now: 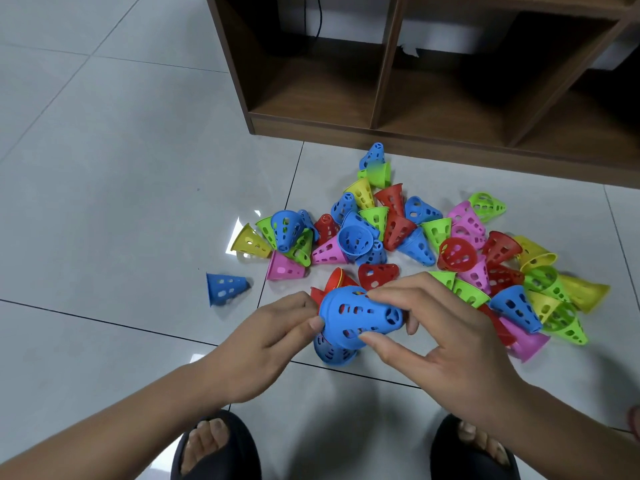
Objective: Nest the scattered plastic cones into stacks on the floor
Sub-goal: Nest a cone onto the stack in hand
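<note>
Pale grey tiles cover the floor [121,174], and a dark brown wooden shelf unit [388,98] stands on it at the far side. Just in front of the shelf unit lies a loose pile of cones [408,237] in blue, red, green, yellow and pink, most of them tipped on their sides. Nearer the person than the shelf unit, past the pile's near edge, both hands hold one blue cone [360,315] above the floor. It lies sideways with its narrow tip to the right, and red shows through its holes. The left hand [273,337] pinches its wide rim with curled fingers and thumb. The right hand [450,334] grips the narrow end between thumb and fingertips. A lone blue cone [227,288] lies apart, out from the shelf unit's left corner. Black slippers [216,448] sit farthest from the shelf unit.
</note>
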Demonstrator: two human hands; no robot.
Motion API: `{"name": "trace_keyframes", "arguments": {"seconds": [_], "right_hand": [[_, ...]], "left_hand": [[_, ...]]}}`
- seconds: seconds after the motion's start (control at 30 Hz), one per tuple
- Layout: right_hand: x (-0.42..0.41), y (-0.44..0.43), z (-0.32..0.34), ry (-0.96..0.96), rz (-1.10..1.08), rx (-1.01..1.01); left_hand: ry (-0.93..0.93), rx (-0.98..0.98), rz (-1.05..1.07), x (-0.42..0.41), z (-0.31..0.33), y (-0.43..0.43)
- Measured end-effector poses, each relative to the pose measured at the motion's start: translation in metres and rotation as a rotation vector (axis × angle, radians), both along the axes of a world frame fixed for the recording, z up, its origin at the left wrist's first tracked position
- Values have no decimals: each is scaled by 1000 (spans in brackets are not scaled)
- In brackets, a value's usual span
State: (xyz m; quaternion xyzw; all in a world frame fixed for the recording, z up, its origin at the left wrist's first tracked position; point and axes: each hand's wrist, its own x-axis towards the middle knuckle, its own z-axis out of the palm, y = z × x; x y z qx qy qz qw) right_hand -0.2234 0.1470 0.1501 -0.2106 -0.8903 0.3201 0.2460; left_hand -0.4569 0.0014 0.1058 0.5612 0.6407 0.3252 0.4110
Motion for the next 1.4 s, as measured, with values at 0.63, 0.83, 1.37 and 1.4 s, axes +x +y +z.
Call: {"name": "trace_keyframes", "arguments": {"seconds": [0.63, 0.83, 1.37, 1.4], "right_hand": [[-9, -8, -50, -274, 190, -90], [-13, 11, -61, -311, 97, -122], [-19, 96, -149, -800, 93, 157], [-18, 95, -150, -810, 98, 146]], "left_hand": [[347, -3, -73, -22, -36, -9], [402, -40, 98, -66, -71, -7], [862, -127, 198, -164, -131, -16], [874, -116, 194, -164, -133, -17]]}}
